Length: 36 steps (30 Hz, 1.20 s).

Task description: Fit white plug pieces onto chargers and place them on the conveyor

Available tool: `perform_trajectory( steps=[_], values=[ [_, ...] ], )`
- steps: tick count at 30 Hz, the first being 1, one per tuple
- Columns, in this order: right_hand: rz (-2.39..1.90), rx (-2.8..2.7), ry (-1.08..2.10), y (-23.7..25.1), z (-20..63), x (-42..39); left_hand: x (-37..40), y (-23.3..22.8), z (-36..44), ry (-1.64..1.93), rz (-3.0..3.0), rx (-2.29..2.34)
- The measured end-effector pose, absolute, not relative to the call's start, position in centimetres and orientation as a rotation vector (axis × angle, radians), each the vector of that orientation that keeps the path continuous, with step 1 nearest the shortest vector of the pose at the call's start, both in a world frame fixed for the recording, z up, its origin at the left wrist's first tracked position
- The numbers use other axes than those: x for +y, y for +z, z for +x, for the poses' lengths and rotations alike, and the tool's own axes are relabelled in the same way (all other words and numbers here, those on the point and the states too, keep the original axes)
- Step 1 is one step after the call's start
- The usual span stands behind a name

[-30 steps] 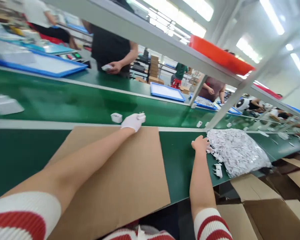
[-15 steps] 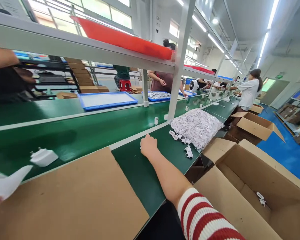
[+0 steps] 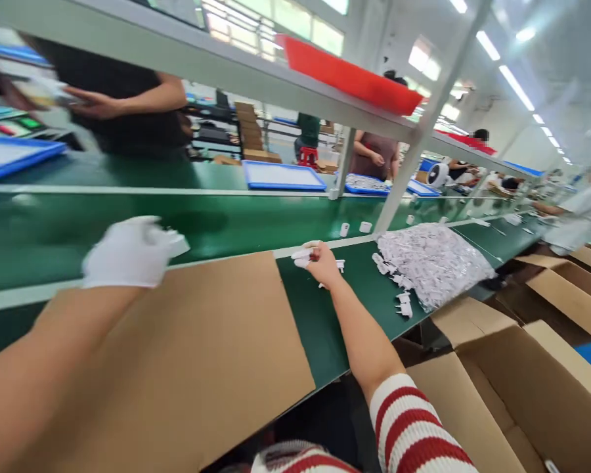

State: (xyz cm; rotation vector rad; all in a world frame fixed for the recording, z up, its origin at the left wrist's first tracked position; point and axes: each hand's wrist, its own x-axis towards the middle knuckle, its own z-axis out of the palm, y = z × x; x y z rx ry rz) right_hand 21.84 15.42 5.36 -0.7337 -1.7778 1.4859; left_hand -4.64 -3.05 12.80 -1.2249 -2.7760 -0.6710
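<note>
My left hand, in a white glove, hovers over the far edge of a brown cardboard sheet and is closed around a white plug adapter, which sticks out at its right. My bare right hand rests on the green bench and grips several small white plug parts. To its right lies a heap of white plug parts in a clear bag, with loose pieces spilled at its near edge.
Open cardboard boxes stand at the lower right. A green conveyor belt runs behind the bench, with small white parts on it. Blue trays and a red bin sit beyond, with several people working across the line and down it.
The view has swung back left. My left hand has come over the cardboard's far edge with the white adapter in it. My right hand has drawn away from the heap, holding small white parts.
</note>
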Motion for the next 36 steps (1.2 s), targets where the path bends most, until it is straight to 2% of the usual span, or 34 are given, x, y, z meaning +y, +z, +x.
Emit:
perform_trajectory(
  steps=[2,5,7,9,13,17,21,27,31,36],
  values=[
    [-0.673,-1.765,1.614,5.5,21.6,15.0,-4.0,11.1,-3.1,-0.648,-1.373,-2.709],
    [-0.662,-1.831,1.704,5.5,21.4,14.0,-3.5,8.2,0.3,-0.528,-1.892,-2.491],
    [-0.683,-1.948,1.633,5.4,21.6,13.3,-3.0,6.5,2.0,-0.472,-2.091,-2.392],
    [-0.722,-2.13,1.402,5.4,21.8,12.8,-2.9,5.3,2.9,-0.529,-2.171,-2.348],
    [-0.679,-2.456,0.919,5.5,22.4,12.1,-3.2,3.8,3.4,-0.915,-2.006,-2.502],
    [-0.575,-2.543,0.96,4.7,22.0,11.8,-3.4,3.4,3.6,-1.182,-1.744,-2.847],
    [-0.608,-2.515,0.997,3.6,20.8,11.9,-3.4,3.8,3.9,-1.23,-1.697,-2.919],
    [-0.722,-2.053,1.155,3.5,19.2,10.7,-3.2,4.1,4.0,-1.313,-1.673,-2.983],
    [-0.499,-2.201,0.98,4.4,19.2,8.7,-3.1,4.3,4.1,-1.27,-1.697,-2.957],
    [-0.427,-2.424,0.726,5.1,19.2,7.7,-2.9,4.3,4.3,-1.207,-1.72,-2.903]
  ],
)
